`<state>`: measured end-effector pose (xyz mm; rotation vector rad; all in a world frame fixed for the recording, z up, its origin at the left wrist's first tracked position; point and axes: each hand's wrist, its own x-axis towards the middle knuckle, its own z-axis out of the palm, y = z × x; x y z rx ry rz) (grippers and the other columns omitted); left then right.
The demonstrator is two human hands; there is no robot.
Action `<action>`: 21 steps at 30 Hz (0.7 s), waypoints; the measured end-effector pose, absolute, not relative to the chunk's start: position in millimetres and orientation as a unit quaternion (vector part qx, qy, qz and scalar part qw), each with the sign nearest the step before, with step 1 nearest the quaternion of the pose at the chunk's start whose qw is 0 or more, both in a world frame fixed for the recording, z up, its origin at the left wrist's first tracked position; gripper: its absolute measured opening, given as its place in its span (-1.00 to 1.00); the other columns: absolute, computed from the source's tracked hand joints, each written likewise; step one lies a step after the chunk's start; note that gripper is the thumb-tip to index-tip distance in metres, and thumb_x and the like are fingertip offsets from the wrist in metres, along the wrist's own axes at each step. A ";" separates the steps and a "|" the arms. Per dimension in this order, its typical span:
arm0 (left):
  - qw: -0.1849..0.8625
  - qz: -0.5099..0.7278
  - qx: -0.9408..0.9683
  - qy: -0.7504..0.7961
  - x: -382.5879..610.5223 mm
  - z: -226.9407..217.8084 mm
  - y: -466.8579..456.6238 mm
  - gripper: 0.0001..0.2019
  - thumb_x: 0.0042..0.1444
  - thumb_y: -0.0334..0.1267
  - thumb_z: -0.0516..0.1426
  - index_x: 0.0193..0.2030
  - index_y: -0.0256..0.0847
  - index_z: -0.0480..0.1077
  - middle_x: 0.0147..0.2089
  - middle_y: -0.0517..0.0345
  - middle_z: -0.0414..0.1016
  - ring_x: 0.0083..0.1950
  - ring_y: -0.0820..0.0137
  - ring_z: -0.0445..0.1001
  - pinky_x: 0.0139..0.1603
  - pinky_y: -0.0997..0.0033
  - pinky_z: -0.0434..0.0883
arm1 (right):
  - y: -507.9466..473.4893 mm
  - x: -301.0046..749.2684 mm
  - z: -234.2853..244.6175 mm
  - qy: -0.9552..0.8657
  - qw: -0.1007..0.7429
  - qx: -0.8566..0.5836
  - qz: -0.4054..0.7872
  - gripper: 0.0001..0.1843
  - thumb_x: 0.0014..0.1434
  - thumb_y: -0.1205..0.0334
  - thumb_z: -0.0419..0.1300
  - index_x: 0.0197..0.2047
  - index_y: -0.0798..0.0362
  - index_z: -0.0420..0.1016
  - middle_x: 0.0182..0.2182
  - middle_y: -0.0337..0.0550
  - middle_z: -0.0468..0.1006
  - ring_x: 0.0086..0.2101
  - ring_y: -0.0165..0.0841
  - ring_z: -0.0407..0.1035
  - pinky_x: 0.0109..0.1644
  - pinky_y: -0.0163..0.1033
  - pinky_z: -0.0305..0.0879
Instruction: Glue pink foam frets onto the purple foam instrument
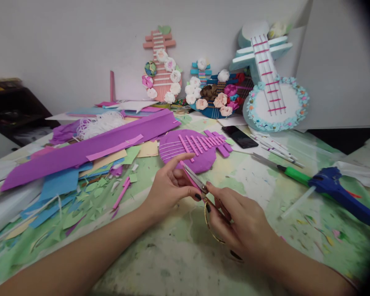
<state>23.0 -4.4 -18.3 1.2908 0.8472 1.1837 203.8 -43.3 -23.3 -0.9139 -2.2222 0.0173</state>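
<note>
My right hand (240, 218) grips gold-handled scissors (200, 187) low in the middle of the view, blades pointing up-left. My left hand (168, 185) pinches a thin pink foam strip (189, 177) that lies along the blades. Just beyond both hands, a purple foam guitar shape (191, 148) with white strings and pink bars lies flat on the table.
A long purple foam sheet (89, 146) and blue, green and pink scraps cover the left. A blue glue gun (342, 193), a green-handled knife (283, 169), a phone (239, 136) and white sticks lie right. Finished foam guitars with paper flowers (163, 70) lean on the back wall.
</note>
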 end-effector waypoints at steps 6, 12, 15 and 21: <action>0.564 0.490 0.559 0.358 22.1 -17.0 -5.2 -0.22 -0.19 -0.46 0.33 0.22 -0.21 0.17 -0.53 0.23 0.52 -0.52 0.37 0.52 -0.44 0.41 0.53 | -43.9 208.3 -21.7 -0.867 0.348 -0.355 0.001 -0.64 0.19 0.38 0.04 0.06 0.26 0.28 -0.50 -0.19 0.34 -0.56 -0.45 0.19 -0.53 -0.33 0.13; 0.577 0.490 0.549 0.355 21.7 -17.1 -3.6 -0.18 -0.21 -0.46 0.33 0.25 -0.22 0.15 -0.52 0.21 0.53 -0.51 0.37 0.53 -0.46 0.42 0.53 | -42.5 207.8 -20.2 -0.869 0.360 -0.341 -0.008 -0.65 0.20 0.39 0.03 0.07 0.27 0.26 -0.50 -0.17 0.37 -0.56 -0.45 0.20 -0.54 -0.34 0.15; 0.580 0.489 0.543 0.358 21.6 -16.3 -2.9 -0.19 -0.21 -0.48 0.32 0.24 -0.22 0.16 -0.52 0.22 0.53 -0.52 0.37 0.52 -0.47 0.42 0.53 | -41.5 207.2 -19.8 -0.869 0.365 -0.333 -0.019 -0.65 0.21 0.41 0.03 0.07 0.29 0.28 -0.51 -0.15 0.39 -0.55 -0.44 0.23 -0.53 -0.34 0.18; 0.589 0.488 0.539 0.354 20.8 -15.7 -2.2 -0.17 -0.21 -0.49 0.32 0.26 -0.24 0.14 -0.49 0.18 0.54 -0.51 0.37 0.52 -0.48 0.41 0.53 | -40.2 207.2 -22.1 -0.871 0.362 -0.332 -0.032 -0.66 0.21 0.41 0.04 0.04 0.36 0.32 -0.54 -0.13 0.41 -0.58 -0.44 0.25 -0.56 -0.35 0.21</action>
